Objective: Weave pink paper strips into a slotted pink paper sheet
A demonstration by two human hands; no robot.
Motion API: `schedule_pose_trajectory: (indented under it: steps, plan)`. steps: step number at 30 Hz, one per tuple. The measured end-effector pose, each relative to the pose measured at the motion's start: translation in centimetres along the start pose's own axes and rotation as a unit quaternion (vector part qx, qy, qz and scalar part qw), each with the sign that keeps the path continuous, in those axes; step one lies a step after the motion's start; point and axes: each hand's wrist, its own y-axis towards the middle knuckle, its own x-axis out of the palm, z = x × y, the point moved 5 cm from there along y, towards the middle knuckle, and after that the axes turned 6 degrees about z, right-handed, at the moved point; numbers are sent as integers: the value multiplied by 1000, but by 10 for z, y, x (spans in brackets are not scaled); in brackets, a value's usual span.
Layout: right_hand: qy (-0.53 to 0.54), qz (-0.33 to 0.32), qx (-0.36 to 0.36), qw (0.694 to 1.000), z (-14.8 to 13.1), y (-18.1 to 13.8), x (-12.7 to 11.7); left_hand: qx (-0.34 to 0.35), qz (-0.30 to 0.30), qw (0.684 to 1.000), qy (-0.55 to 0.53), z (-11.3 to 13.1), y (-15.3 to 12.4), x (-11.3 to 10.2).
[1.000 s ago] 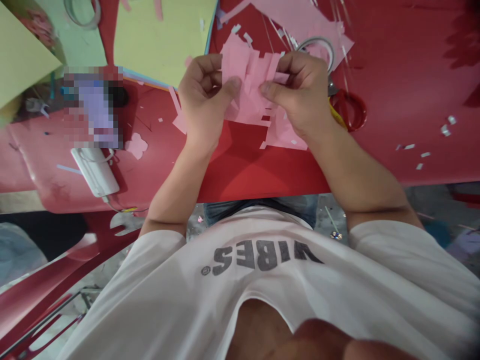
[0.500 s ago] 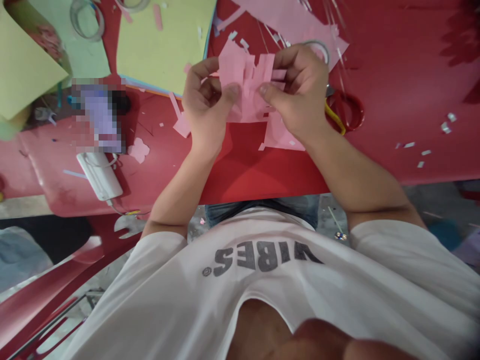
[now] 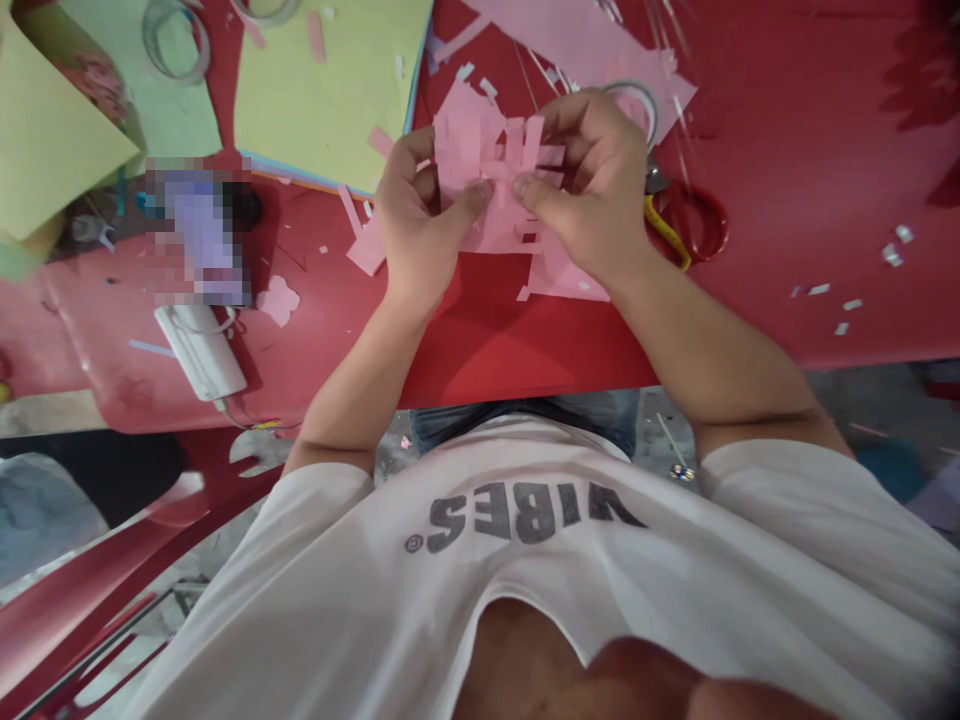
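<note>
A piece of pink paper (image 3: 461, 150) with slit, fringed edges is held up over the red table between both hands. My left hand (image 3: 421, 215) pinches its left side, thumb on the near face and fingers behind. My right hand (image 3: 592, 180) grips the right part, its thumb pressed near the middle of the paper, where strips spread in several directions. Both thumb tips are close together. Below my right hand lies another pink paper piece (image 3: 566, 268). Scissors with red and yellow handles (image 3: 686, 232) rest just right of my right wrist, their blades mostly hidden.
A stack of coloured sheets, yellow on top (image 3: 322, 100), lies at the back left. Tape rolls (image 3: 201, 50) sit beyond it. A white power bank (image 3: 201, 352) with a cable is near the left front edge. Pink sheet (image 3: 577, 45) and scraps lie at the back.
The fringed strips of the pink paper now spread and bend apart more. The thumbs have moved slightly closer together, and the paper's lower edge sits a little lower.
</note>
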Motion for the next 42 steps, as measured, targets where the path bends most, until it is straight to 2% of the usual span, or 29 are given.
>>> schedule_pose_trajectory:
  steps: [7,12,16,20,25,30,35,38,42]
  plan:
    - [15,-20,-6,1000,-4,-2,2,-23,0,1000,-2,-10,2,-1]
    - [-21,-3,-41,999,-11,-1,0,1,-24,999,-22,-7,-2,3]
    - [-59,-9,-38,998,-11,-3,0,12,-44,998,-33,-4,-5,6]
    - [-97,-15,-63,993,-15,-6,0,17,-36,999,-27,-1,-7,8]
    - [-196,-24,-157,968,-32,-5,-4,18,-1,1000,-15,-5,-9,8]
    - [-264,-58,-158,950,-39,-6,-4,14,4,1000,9,-9,-9,8]
    - [-336,-76,-161,925,-38,-7,-2,11,-14,1000,0,2,-12,10]
    - [-307,-73,-177,932,-38,-6,-3,16,-15,1000,1,7,-14,11]
    - [-203,-66,-157,964,-39,-5,-1,24,-8,1000,7,7,-15,11]
